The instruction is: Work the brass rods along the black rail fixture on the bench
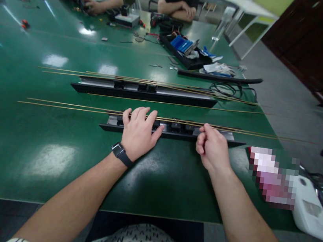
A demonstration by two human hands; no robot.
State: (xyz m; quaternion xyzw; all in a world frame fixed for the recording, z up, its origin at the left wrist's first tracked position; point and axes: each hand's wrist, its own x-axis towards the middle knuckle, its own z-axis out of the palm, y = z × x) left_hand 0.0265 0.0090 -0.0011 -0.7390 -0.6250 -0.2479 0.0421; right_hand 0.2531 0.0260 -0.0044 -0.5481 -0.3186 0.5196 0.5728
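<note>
A long black-and-silver bar [177,136] with dark blocks along its channel lies crosswise in front of me. Thin gold-coloured rods [62,103] run along its top and stick out past both ends. My left hand [138,134], wearing a dark watch, rests palm down over the bar with fingers spread across the rods. Near the bar's right end, my right hand [214,148] is closed, thumb and forefinger pinched at a rod; the exact contact is partly hidden. Just beyond lies a second such bar [143,95], with more gold-coloured rods on and around it.
A black strip [220,77], coiled cable [226,90] and black tray [191,63] with blue items lie farther back. A clear bottle [222,24] stands behind. At right are a pixelated pink object [273,177] and white device [313,212]. Two people sit opposite.
</note>
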